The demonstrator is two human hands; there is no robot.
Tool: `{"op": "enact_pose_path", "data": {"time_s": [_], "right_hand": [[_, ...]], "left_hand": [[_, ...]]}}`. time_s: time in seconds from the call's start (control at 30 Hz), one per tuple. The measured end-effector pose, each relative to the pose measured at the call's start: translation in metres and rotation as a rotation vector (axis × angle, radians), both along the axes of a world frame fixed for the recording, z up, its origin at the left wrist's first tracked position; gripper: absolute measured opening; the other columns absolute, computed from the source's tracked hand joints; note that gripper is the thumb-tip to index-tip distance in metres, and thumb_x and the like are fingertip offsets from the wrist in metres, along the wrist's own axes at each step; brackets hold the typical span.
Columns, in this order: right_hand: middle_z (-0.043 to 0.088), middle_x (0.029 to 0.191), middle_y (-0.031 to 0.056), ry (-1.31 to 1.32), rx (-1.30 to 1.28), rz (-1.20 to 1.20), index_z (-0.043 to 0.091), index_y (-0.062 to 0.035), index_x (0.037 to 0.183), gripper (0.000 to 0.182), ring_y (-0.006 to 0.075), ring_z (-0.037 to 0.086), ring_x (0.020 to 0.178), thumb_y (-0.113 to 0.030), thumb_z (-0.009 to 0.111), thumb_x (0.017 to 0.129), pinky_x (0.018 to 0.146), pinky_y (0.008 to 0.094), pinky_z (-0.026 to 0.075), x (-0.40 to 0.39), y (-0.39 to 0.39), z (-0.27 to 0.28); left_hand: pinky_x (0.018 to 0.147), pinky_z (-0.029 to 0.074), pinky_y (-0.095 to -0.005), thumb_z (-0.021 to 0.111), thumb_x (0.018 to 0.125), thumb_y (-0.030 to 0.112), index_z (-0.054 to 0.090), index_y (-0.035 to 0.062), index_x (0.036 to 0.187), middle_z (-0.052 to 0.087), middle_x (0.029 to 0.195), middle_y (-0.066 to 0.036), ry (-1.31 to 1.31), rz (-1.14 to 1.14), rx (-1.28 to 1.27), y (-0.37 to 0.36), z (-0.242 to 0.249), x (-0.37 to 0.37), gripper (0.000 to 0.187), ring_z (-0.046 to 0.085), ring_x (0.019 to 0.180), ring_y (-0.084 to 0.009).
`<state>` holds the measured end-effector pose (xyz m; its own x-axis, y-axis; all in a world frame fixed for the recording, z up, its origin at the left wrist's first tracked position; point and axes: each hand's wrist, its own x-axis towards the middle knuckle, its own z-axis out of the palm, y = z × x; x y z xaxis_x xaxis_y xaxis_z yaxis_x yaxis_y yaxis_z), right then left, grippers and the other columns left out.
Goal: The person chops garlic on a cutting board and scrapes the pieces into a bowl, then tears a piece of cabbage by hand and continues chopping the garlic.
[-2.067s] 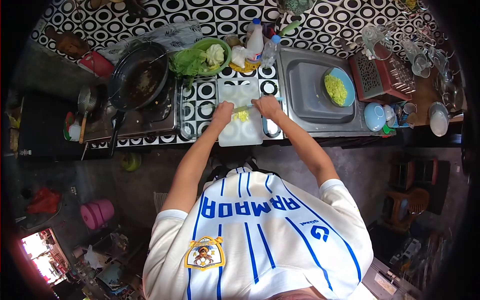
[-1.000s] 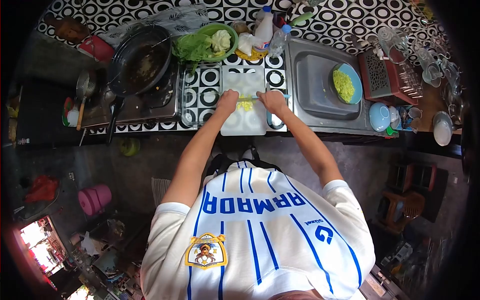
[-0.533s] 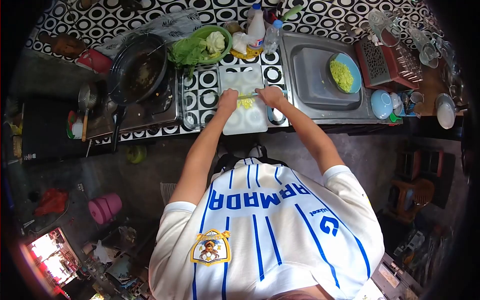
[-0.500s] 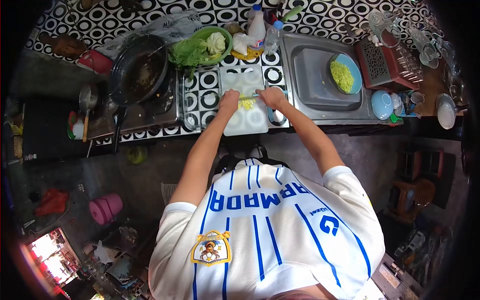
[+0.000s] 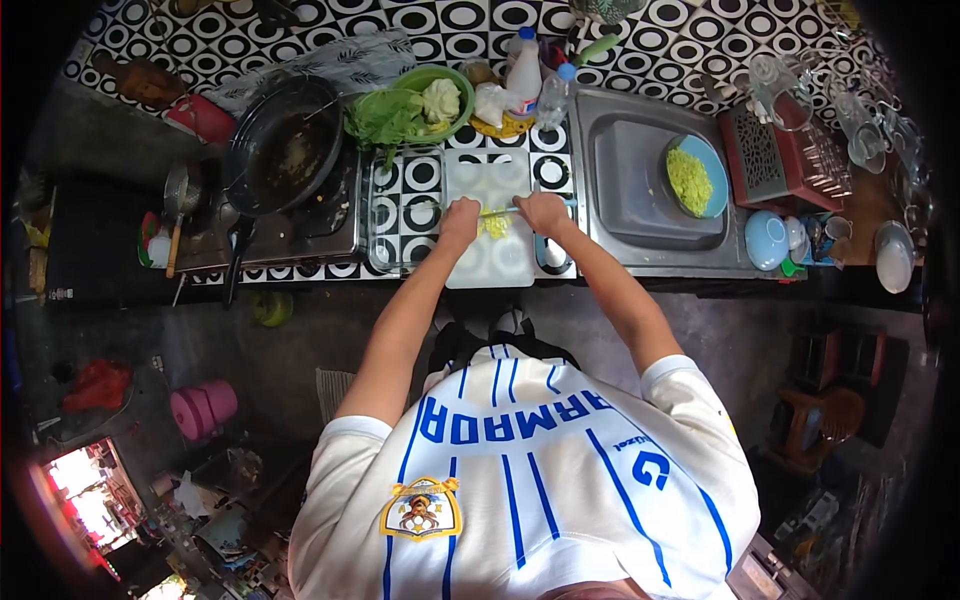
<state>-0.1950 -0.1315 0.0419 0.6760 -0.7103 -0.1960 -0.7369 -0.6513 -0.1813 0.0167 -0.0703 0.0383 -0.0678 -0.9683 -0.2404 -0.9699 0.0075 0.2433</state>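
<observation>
A translucent white cutting board [image 5: 487,268] lies on the tiled counter, with a small heap of chopped pale-green vegetable [image 5: 494,227] near its middle. Above the heap a knife with a light blue handle [image 5: 571,203] stretches crosswise between my hands. My right hand [image 5: 544,213] is closed around the handle. At the blade's other end, my left hand [image 5: 461,222] is closed, its fingers at the tip; their exact grip is partly hidden.
Right of the board is a metal sink [image 5: 600,255] with a blue bowl [image 5: 719,193] of chopped vegetable. A green basin [image 5: 466,118] of leafy vegetables and several bottles, one a white bottle [image 5: 523,80], stand behind. At left, a wok [image 5: 285,150] sits on the stove.
The view has shifted slightly, so the counter appears lower. Both hands stay on the knife over the board, and the chopped heap looks slightly rearranged.
</observation>
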Motion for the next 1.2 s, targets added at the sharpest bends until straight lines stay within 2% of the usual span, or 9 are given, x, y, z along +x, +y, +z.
{"op": "enact_pose_path", "data": {"time_s": [0.23, 0.47, 0.57, 0.67, 0.77, 0.9, 0.97, 1.07, 1.2], "right_hand": [[0.07, 0.078, 0.0133, 0.056, -0.015, 0.13, 0.066, -0.0108, 0.102, 0.034, 0.0363, 0.07, 0.076, -0.043, 0.059, 0.094, 0.065, 0.0488, 0.054, 0.011, -0.022, 0.015], [0.07, 0.082, 0.0177, 0.028, 0.051, -0.013, 0.065, -0.0105, 0.108, 0.031, 0.038, 0.07, 0.08, -0.038, 0.055, 0.097, 0.068, 0.0494, 0.055, -0.004, 0.009, 0.0], [0.071, 0.084, 0.0143, 0.08, 0.057, -0.011, 0.068, -0.0092, 0.101, 0.032, 0.0346, 0.071, 0.081, -0.039, 0.057, 0.097, 0.069, 0.0465, 0.056, 0.0, 0.007, 0.005], [0.071, 0.082, 0.0136, 0.114, 0.032, 0.024, 0.065, -0.0093, 0.108, 0.033, 0.0357, 0.071, 0.078, -0.04, 0.057, 0.096, 0.066, 0.0471, 0.055, 0.004, 0.006, 0.026], [0.067, 0.072, 0.0171, 0.01, -0.056, 0.001, 0.056, -0.0087, 0.114, 0.033, 0.0396, 0.068, 0.068, -0.037, 0.056, 0.097, 0.059, 0.0515, 0.052, 0.004, 0.017, 0.035], [0.065, 0.068, 0.0189, -0.097, -0.065, -0.052, 0.047, -0.0085, 0.113, 0.025, 0.0424, 0.065, 0.065, -0.026, 0.054, 0.097, 0.057, 0.0547, 0.05, -0.008, 0.045, 0.024], [0.064, 0.069, 0.0193, -0.178, -0.027, -0.107, 0.047, -0.0082, 0.113, 0.024, 0.0432, 0.065, 0.066, -0.025, 0.053, 0.097, 0.059, 0.0554, 0.05, -0.014, 0.055, 0.018], [0.066, 0.079, 0.0201, -0.243, -0.019, -0.251, 0.052, -0.0087, 0.109, 0.019, 0.0435, 0.066, 0.075, -0.023, 0.054, 0.097, 0.064, 0.0548, 0.051, -0.009, 0.067, 0.023], [0.067, 0.087, 0.0199, -0.273, -0.074, -0.343, 0.058, -0.0092, 0.106, 0.017, 0.0426, 0.066, 0.081, -0.022, 0.056, 0.096, 0.069, 0.0538, 0.052, -0.008, 0.063, 0.027]], "left_hand": [[0.084, 0.058, -0.0443, 0.062, 0.083, -0.003, 0.07, 0.0002, 0.096, 0.067, 0.106, -0.023, 0.082, 0.025, 0.026, 0.003, 0.003, 0.003, 0.015, 0.068, 0.102, -0.0392], [0.084, 0.058, -0.0445, 0.063, 0.083, -0.003, 0.071, -0.0005, 0.096, 0.068, 0.104, -0.023, 0.022, -0.021, -0.011, -0.002, 0.006, 0.001, 0.015, 0.068, 0.1, -0.0394], [0.085, 0.058, -0.0442, 0.063, 0.082, -0.004, 0.071, -0.0004, 0.095, 0.068, 0.103, -0.024, 0.059, -0.065, 0.025, 0.001, 0.005, 0.005, 0.016, 0.068, 0.1, -0.0395], [0.085, 0.057, -0.0449, 0.063, 0.083, -0.003, 0.071, 0.0011, 0.096, 0.068, 0.101, -0.023, 0.07, -0.088, -0.07, 0.006, -0.008, 0.01, 0.016, 0.068, 0.1, -0.0389], [0.084, 0.055, -0.0463, 0.064, 0.083, 0.0, 0.07, 0.0026, 0.096, 0.068, 0.098, -0.021, 0.326, -0.057, 0.048, 0.004, 0.003, 0.019, 0.015, 0.067, 0.1, -0.039], [0.082, 0.052, -0.0461, 0.067, 0.081, 0.005, 0.07, 0.0037, 0.093, 0.068, 0.092, -0.019, 0.505, -0.121, -0.14, 0.003, -0.001, 0.029, 0.013, 0.065, 0.093, -0.0394], [0.081, 0.052, -0.0446, 0.068, 0.078, 0.006, 0.069, 0.0022, 0.091, 0.067, 0.087, -0.02, 0.577, -0.156, -0.216, 0.0, 0.012, 0.033, 0.014, 0.065, 0.089, -0.0381], [0.082, 0.051, -0.0454, 0.067, 0.082, 0.007, 0.07, 0.0061, 0.092, 0.067, 0.09, -0.017, 0.447, -0.182, -0.282, -0.011, 0.026, 0.032, 0.01, 0.063, 0.088, -0.038], [0.084, 0.051, -0.0464, 0.066, 0.083, 0.005, 0.071, 0.007, 0.095, 0.067, 0.093, -0.016, 0.442, -0.225, -0.183, -0.037, 0.013, 0.033, 0.013, 0.062, 0.099, -0.0374]]}}
